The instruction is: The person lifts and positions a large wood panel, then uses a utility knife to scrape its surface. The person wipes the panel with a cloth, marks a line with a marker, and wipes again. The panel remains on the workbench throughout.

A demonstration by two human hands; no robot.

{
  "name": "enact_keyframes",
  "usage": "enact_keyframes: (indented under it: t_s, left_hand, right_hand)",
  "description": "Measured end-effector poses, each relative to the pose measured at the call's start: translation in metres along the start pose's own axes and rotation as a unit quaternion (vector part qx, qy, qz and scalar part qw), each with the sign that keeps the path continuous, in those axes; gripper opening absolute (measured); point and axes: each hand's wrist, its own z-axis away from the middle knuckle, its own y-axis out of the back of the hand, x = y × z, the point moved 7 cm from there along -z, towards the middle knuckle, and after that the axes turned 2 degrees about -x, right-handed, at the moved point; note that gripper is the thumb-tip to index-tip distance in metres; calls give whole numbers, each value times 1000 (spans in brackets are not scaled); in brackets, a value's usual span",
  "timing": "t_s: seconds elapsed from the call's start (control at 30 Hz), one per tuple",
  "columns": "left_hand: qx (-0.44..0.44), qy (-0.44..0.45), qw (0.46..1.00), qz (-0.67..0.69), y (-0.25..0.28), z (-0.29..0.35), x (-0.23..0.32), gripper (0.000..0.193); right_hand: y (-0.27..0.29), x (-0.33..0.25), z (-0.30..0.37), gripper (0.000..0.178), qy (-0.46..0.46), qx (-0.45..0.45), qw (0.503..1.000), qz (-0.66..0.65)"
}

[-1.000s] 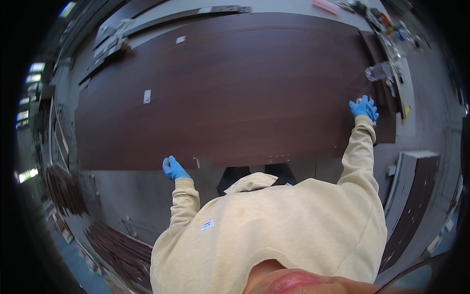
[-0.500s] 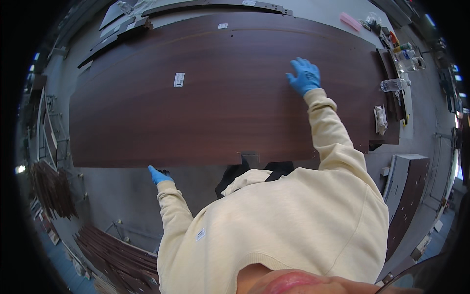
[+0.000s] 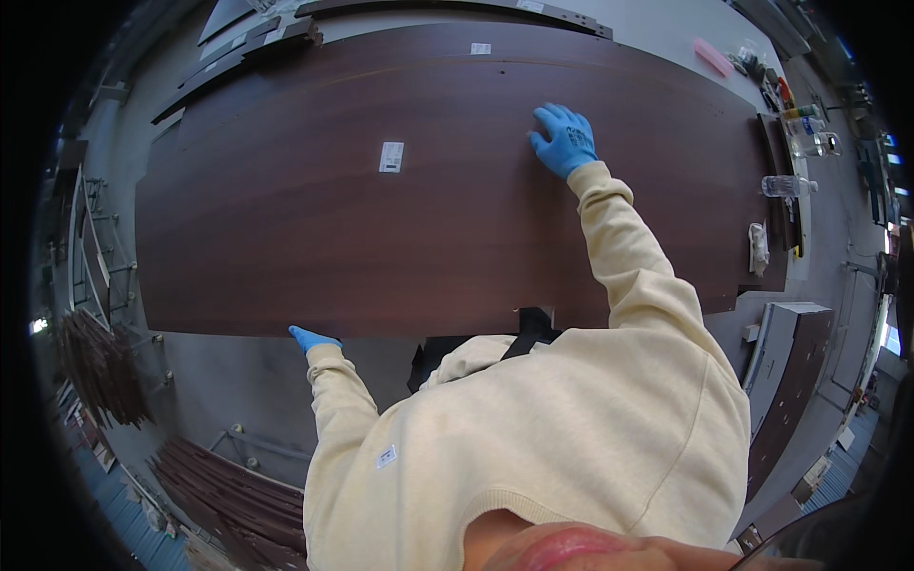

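A wide dark-brown wood-grain panel (image 3: 314,238) lies in front of me, with a white label (image 3: 391,157) on it and a smaller one (image 3: 481,49) close to the far side. My right hand (image 3: 566,143), in a blue glove, rests open on its surface right of the larger label, fingers spread and no tool in it. At the panel's near edge, toward the left corner, is my blue-gloved left hand (image 3: 315,340). It touches that edge; most of its fingers are hidden, so their grip does not show.
Clear plastic bottles (image 3: 788,186) and a white cloth-like bundle (image 3: 758,249) stand at the right end. Narrow brown boards (image 3: 238,62) lie behind the panel on the left. Stacked brown strips (image 3: 228,500) sit low at left; panels (image 3: 785,390) lean at right.
My right hand has slid left over the panel, nearer the larger label. My left hand stays at the near edge. The whole view has shifted somewhat, moving the labels and bottles rightward.
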Motion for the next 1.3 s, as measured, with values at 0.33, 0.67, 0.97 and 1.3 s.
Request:
enact_keyframes:
  t_s: [0.33, 0.67, 0.97, 1.3]
  left_hand:
    - [1, 5, 998, 62, 66, -85, 67, 75]
    - [157, 98, 980, 77, 58, -60, 110, 75]
    - [53, 23, 190, -980, 61, -127, 110, 63]
    - [71, 60, 97, -991, 73, -126, 105, 56]
  right_hand:
    - [-35, -84, -57, 41, 8, -5, 1000, -21]
    - [-55, -156, -90, 41, -47, 39, 998, -19]
    - [-111, -184, -165, 60, 26, 35, 995, 95]
    - [-92, -119, -154, 52, -10, 23, 997, 74]
